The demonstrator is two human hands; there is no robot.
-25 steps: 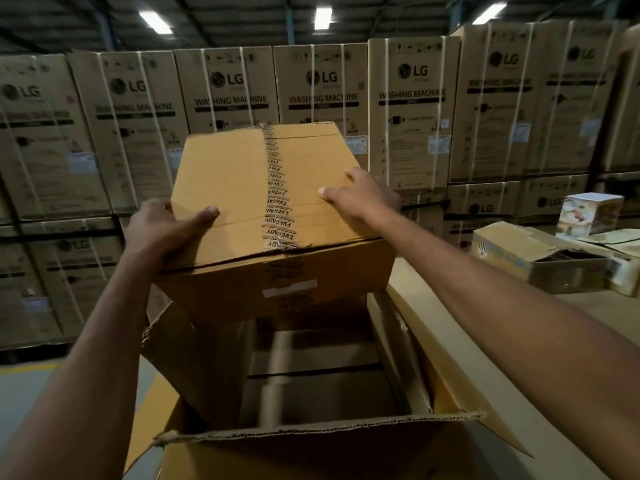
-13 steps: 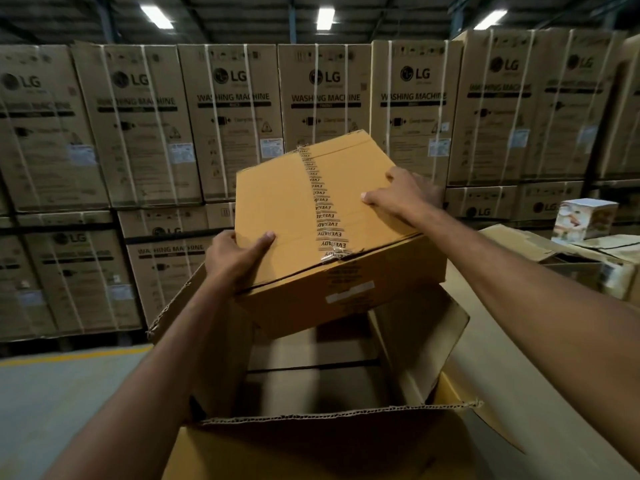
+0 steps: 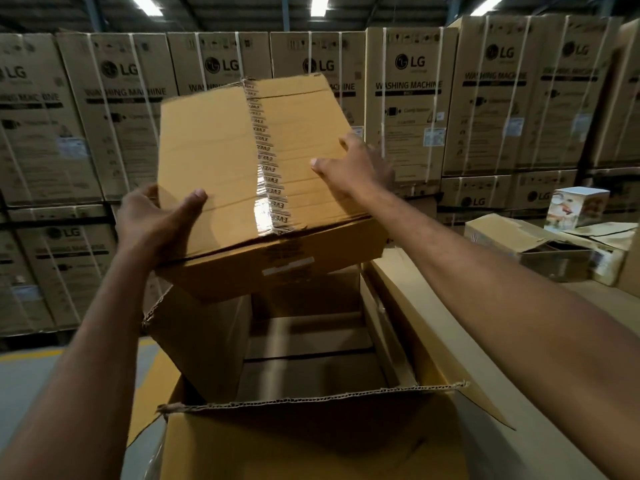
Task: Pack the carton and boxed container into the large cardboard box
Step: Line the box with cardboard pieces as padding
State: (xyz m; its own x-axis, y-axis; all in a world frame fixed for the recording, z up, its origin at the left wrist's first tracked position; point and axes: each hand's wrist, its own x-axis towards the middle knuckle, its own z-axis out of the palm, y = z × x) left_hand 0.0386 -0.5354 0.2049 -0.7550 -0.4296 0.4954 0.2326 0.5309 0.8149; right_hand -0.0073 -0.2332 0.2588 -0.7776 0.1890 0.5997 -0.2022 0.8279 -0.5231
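Now my left hand [image 3: 157,221] grips the tilted carton [image 3: 211,161]; my right hand [image 3: 355,173] seems to clasp its side. It may snag a flap [image 3: 201,341] of the large cardboard box [image 3: 311,402].

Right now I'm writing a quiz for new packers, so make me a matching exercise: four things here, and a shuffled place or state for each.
1 taped carton
2 large cardboard box
3 small printed box
4 LG boxes

A stacked behind, strapped
B held tilted by left hand and right hand
C flaps open, under the carton
D far right, upright

Pairs: 1-B, 2-C, 3-D, 4-A
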